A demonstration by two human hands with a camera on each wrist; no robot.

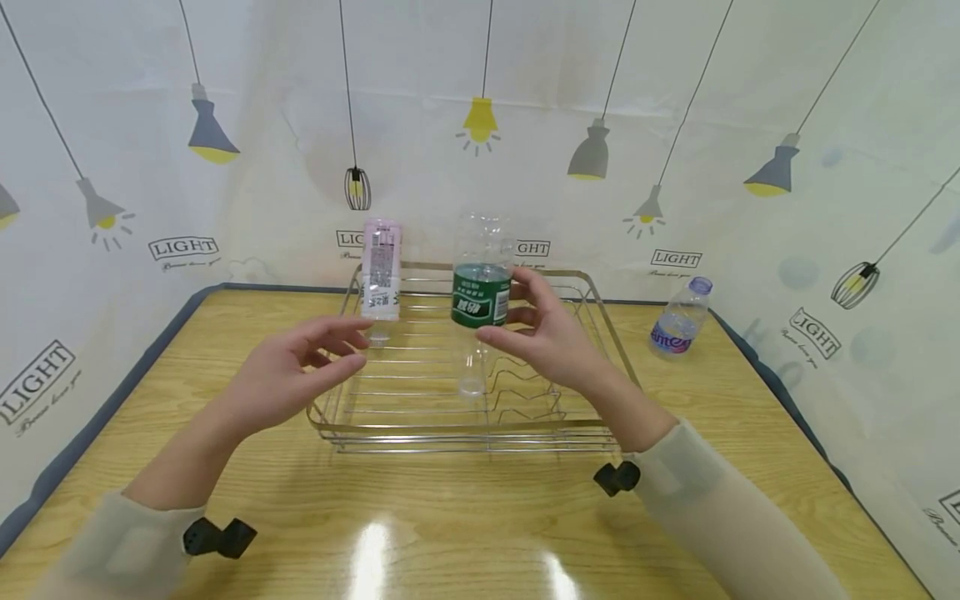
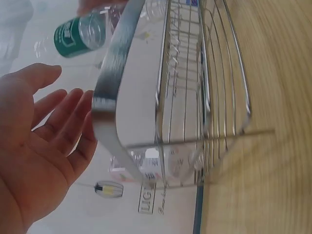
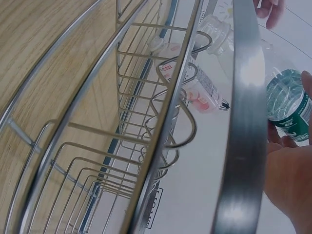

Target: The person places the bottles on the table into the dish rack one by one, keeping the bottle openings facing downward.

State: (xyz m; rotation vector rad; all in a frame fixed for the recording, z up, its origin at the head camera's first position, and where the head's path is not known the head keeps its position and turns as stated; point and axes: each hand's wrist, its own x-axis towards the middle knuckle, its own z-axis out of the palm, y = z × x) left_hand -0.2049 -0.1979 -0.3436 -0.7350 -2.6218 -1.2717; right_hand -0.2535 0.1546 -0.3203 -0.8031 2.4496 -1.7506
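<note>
My right hand (image 1: pixel 551 337) grips a clear plastic bottle with a green label (image 1: pixel 480 296), held upside down over the wire dish rack (image 1: pixel 420 429), its neck pointing down. In the right wrist view the fingers curl round the green label (image 3: pixel 292 105). My left hand (image 1: pixel 288 375) hovers at the rack's left side, fingers loosely bent and holding nothing. Beyond its fingertips, a bottle with a pink and white label (image 1: pixel 381 271) stands upside down in the rack. The left wrist view shows the left palm (image 2: pixel 36 165) beside the rack's metal rim (image 2: pixel 109 92).
A small clear bottle with a purple cap (image 1: pixel 678 321) stands on the wooden table (image 1: pixel 450 517) to the right of the rack. Wavy wire dividers (image 1: pixel 525 392) fill the rack's right part. Behind the table hangs a white cloth (image 1: pixel 420 75) printed with lamps.
</note>
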